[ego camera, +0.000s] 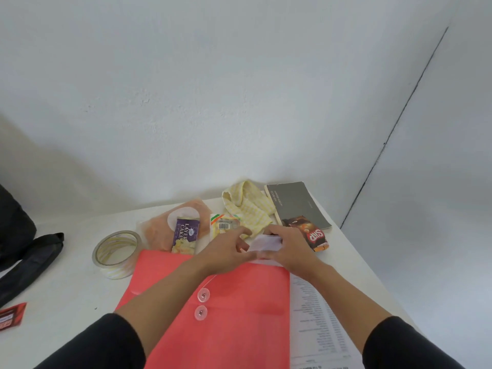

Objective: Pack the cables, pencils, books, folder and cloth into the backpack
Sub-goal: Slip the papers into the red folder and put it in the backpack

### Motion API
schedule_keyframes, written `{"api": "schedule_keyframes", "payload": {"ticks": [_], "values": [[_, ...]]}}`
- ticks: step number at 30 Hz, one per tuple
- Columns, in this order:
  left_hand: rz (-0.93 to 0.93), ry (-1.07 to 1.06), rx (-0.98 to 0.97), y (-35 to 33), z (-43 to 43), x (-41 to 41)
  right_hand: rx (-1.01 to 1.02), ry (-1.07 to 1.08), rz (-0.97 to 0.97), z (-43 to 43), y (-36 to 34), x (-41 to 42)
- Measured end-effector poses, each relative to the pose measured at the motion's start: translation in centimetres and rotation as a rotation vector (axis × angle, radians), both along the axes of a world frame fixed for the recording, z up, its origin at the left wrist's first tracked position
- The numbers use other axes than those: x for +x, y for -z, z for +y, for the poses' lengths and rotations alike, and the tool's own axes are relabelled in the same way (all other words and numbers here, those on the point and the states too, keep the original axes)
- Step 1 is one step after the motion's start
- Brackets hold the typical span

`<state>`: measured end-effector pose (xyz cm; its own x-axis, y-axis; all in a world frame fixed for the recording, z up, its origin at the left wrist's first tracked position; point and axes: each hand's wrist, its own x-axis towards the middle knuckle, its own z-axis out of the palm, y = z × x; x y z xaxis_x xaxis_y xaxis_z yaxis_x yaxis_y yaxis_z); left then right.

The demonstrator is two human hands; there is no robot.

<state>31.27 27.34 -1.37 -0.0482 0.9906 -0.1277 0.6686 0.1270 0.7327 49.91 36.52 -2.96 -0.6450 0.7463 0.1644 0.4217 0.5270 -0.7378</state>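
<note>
White walls meet in a corner behind a white worktop (80, 294). Red folder (239, 302) with two string-tie buttons lies flat at front centre, a printed sheet (319, 315) sticking out along its right edge. Both hands sit over the folder's far edge on a small folded white paper (265, 242). Right hand (291, 250) grasps the paper, fingers curled over its top. Left hand (229, 249) has its fingers at the paper's left end; pinching or only touching, cannot tell. Black sleeves on both arms. Yellow checked cloth (247, 206) is bunched at the back by the wall, a grey book (298, 203) just right of it with a red-brown snack pack (312, 234) lying on its near corner. Left of the cloth: a yellow packet (226, 225), a purple layer cake packet (185, 235) on an orange pouch (159, 227), then a tape roll (117, 254). Black backpack (13, 222) is at the far left edge, strap (32, 259) trailing on the worktop, well apart from the folder. Red wrapper (10, 315) at the left edge.
</note>
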Motion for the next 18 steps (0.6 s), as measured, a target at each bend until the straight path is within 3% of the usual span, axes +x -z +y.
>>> {"api": "schedule_keyframes", "payload": {"ticks": [4, 7, 12, 15, 18], "values": [[0.026, 0.032, 0.036, 1.3, 0.9, -0.1, -0.027, -0.052, 0.018, -0.6, 0.2, 0.6], [0.016, 0.077, 0.047, 1.3, 0.4, -1.2, 0.057, 0.07, -0.104, 0.0, 0.1, 1.8], [-0.107, -0.134, 0.049, 2.1, -0.6, -3.4, -0.057, 0.292, -0.196, 1.0, 0.4, 3.7], [-0.25, -0.177, 0.141, 2.4, -1.2, -4.0, -0.18, 0.351, -0.064, 1.0, 0.8, 3.6], [-0.462, -0.329, 0.181, 2.9, -1.4, -4.9, -0.418, 0.358, 0.208, 0.6, 0.8, 2.7]]}}
